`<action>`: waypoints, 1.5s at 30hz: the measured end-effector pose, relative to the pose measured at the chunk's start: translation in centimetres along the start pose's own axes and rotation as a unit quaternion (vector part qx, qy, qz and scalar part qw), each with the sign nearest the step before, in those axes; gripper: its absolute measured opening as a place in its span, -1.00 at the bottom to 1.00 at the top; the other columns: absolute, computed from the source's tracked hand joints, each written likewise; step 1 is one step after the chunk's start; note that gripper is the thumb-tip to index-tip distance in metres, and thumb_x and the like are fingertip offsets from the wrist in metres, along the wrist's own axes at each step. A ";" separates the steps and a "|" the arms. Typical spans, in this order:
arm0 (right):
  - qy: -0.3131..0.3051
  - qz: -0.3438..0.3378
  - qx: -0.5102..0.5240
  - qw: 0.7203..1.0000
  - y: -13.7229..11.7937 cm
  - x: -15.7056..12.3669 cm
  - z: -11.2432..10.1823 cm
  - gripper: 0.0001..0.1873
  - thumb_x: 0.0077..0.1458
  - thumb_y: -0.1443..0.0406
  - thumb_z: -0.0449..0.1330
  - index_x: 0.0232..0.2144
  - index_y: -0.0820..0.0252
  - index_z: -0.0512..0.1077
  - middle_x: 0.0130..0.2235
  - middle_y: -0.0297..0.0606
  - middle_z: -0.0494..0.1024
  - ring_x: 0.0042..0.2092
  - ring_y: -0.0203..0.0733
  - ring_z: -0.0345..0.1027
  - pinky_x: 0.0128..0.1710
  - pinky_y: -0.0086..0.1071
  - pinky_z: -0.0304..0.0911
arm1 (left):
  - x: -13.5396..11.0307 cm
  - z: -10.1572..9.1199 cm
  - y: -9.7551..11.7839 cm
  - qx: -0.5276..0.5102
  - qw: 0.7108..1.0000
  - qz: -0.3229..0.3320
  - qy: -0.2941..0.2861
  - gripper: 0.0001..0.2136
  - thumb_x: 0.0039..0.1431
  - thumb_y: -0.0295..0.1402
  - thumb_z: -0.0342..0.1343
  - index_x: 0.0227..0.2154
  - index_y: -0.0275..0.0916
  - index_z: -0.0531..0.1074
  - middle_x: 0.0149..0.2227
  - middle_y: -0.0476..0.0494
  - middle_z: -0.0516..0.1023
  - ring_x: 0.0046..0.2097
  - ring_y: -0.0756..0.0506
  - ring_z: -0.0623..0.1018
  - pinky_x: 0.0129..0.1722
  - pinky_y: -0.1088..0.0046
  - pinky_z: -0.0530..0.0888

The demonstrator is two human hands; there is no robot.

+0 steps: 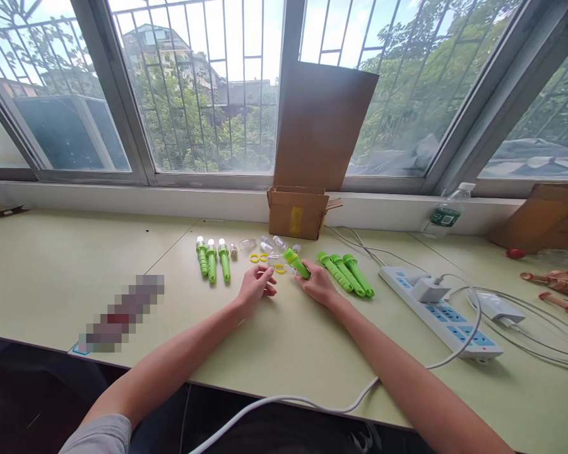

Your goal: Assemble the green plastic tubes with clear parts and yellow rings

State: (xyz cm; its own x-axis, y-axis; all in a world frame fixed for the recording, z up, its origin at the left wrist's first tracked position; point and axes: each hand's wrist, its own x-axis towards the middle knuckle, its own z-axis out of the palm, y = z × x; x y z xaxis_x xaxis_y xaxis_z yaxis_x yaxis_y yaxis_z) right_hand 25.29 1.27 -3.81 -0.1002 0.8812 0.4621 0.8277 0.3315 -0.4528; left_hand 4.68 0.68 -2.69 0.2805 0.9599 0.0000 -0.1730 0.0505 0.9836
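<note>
My right hand (318,284) is closed around a green plastic tube (296,263), its wider ribbed end pointing up and left. My left hand (256,285) is near the table to the left, fingers loosely bent and apart, with nothing visible in it. Just beyond both hands lie several clear plastic caps (267,244) and yellow rings (279,268). Three green tubes with clear, white-tipped tops (211,260) lie left of these parts. Three green tubes without such tops (346,275) lie side by side to the right of my right hand.
A cardboard box (296,214) stands open against the window ledge. On the right are a white power strip (442,315), cables, a charger (496,307), a plastic bottle (447,214) and wooden figure parts (563,287). A white cable (312,401) crosses the table's front edge under my right forearm.
</note>
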 end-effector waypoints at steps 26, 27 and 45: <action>0.000 -0.048 0.099 0.994 -3.0 -1.0 -0.1 -0.71 0.04 0.25 0.12 -0.15 0.16 0.39 -0.30 -0.26 0.54 -0.32 -0.16 0.38 -0.31 -0.37 0.26 | 0.8 -0.9 -0.2 -0.024 0.999 0.016 0.044 -0.65 -0.03 -0.14 0.23 -0.33 -0.26 0.26 -0.44 -0.09 0.48 -0.47 -0.02 0.53 -0.43 0.36 0.54; 0.004 -0.048 0.089 0.995 -2.7 -1.0 -0.1 -0.71 0.04 0.26 0.11 -0.15 0.15 0.39 -0.27 -0.25 0.55 -0.29 -0.14 0.39 -0.28 -0.36 0.26 | 0.8 -0.9 -0.1 -0.028 0.998 0.019 0.053 -0.65 -0.02 -0.14 0.23 -0.34 -0.26 0.25 -0.45 -0.09 0.48 -0.47 -0.02 0.53 -0.42 0.35 0.54; 0.017 -0.044 -0.045 0.998 -0.7 -0.6 -0.4 -0.62 0.04 0.31 0.13 -0.05 0.03 0.39 -0.06 -0.30 0.54 -0.13 -0.10 0.43 -0.16 -0.32 0.30 | 1.2 -1.8 0.9 -0.016 0.994 0.055 0.094 -0.60 -0.05 -0.04 0.19 -0.29 -0.25 0.30 -0.58 0.02 0.43 -0.60 0.03 0.46 -0.51 0.43 0.49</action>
State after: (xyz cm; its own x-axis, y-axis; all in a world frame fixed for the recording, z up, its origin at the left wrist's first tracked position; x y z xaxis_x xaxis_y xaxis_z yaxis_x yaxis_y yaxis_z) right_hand 24.99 0.36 -3.51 -0.1574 0.8378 0.5228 0.8625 0.3744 -0.3404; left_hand 3.18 2.33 -2.14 0.0770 0.9946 0.0696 -0.2240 -0.0508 0.9733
